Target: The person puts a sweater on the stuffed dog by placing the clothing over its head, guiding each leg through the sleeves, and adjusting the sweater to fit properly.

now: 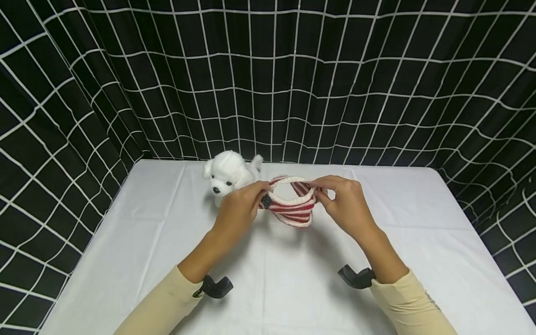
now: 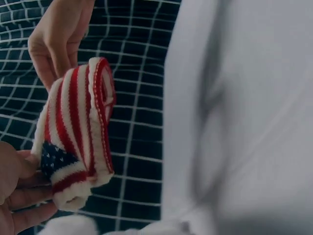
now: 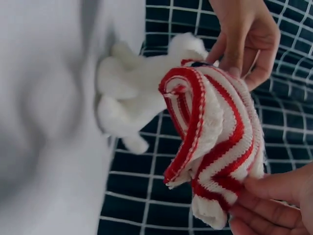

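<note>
A small knitted pet sweater (image 1: 293, 211) with red and white stripes hangs between my two hands above the table. My left hand (image 1: 238, 207) pinches one side of its white-edged opening, near a navy patch with white specks. On the opposite side my right hand (image 1: 345, 202) pinches the edge between thumb and fingers, so the opening is spread round. Short white-cuffed sleeves (image 2: 73, 196) show in the wrist views. A white plush dog (image 1: 228, 172) stands behind my left hand, its face toward the front left and its lower body partly hidden.
A white cloth covers the table (image 1: 167, 260), with fold creases running across it. Black curtains (image 1: 272, 70) with a white grid rise behind the table and along both sides. Black wrist mounts (image 1: 356, 277) stick out inward from both forearms.
</note>
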### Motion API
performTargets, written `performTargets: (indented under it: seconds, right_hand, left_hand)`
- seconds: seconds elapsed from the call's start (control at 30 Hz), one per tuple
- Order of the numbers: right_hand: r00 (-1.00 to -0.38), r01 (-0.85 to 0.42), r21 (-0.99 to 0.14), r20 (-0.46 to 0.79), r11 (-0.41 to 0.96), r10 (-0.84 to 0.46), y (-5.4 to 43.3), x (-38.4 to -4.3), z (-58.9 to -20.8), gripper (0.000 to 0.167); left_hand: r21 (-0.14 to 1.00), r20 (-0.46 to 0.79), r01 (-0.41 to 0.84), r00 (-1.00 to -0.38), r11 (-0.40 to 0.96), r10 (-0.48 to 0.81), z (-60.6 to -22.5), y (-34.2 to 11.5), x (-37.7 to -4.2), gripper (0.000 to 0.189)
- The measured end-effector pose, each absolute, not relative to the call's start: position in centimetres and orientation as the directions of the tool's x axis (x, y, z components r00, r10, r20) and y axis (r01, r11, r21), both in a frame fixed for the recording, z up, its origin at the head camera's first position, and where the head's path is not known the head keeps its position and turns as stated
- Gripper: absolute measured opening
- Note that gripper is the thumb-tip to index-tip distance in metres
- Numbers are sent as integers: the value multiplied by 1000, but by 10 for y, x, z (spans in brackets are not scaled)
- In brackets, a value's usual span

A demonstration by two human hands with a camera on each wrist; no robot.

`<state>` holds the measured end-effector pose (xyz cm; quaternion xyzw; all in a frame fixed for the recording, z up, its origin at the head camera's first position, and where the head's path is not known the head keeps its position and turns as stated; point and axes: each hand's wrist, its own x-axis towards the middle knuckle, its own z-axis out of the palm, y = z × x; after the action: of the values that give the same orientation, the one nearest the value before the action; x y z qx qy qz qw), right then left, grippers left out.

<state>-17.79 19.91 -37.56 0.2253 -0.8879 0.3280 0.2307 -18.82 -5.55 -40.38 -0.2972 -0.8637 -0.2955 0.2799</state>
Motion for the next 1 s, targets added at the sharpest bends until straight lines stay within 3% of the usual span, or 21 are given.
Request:
performTargets:
  seconds: [0.27,0.57,0.8,1.0]
  right_hand:
    - [-713,-638,-427,642,641,-281,174,-178,-351,21]
    - [-666,-678,-378,679,630,-309,139,-194,-329,16]
    - [-664,-685,-375,676,625,-322,115,-212,-323,17]
    - [-686,-668,-376,644,642,-337,99,-224,-328,19]
  left_hand:
    - [357,688,652,-668,669,284,-374,-83,-192,9]
    - [323,741,622,-635,713,218,-348,-115,-209,12]
    - [329,762,605,-624,726,174,-342,-136,-229,15]
    - [355,743,565,-654,745,142,-346,-148,-247,16]
